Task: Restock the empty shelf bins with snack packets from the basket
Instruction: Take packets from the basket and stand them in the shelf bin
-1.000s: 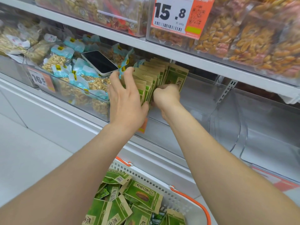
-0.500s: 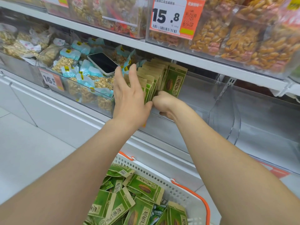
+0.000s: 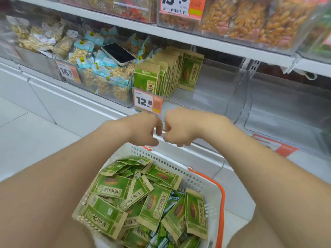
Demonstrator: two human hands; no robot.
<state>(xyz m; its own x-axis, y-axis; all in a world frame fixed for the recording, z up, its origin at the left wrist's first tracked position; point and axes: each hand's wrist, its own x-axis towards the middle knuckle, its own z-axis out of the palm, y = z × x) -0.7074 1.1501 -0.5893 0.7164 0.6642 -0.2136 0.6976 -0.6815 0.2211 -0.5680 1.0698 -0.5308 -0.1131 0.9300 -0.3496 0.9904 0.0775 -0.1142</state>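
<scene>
**Q:** Head view. What is the state of each grip?
**A:** The left grip [image 3: 143, 130] and the right grip [image 3: 180, 130] hang side by side, nearly touching. They are above the far rim of the basket [image 3: 179, 170] and below the shelf edge. The fingers of both are loosely curled downward, and neither has hold of anything.

**Q:** Where is the stock?
**A:** It is in two places. Loose snack packets [image 3: 152, 203] lie heaped at all angles in the basket. A row of filed packets [image 3: 166, 72] stands on edge in the shelf bin [image 3: 215, 90], against its left wall and behind the 12.8 price tag [image 3: 147, 102].

**Q:** Why on edge, and why to one side?
**A:** Judgement: standing packets fit more to a bin, and starting at a wall gives the row something to lean on. The right part of the bin is bare and the next bin [image 3: 286, 111] shows nothing inside, so much of the task is left to do.

**Q:** Why are the grips empty and low?
**A:** They are probably placed to collect a handful from the basket. A phone [image 3: 118, 54] rests on the neighbouring nut packs, apart from the row.
</scene>
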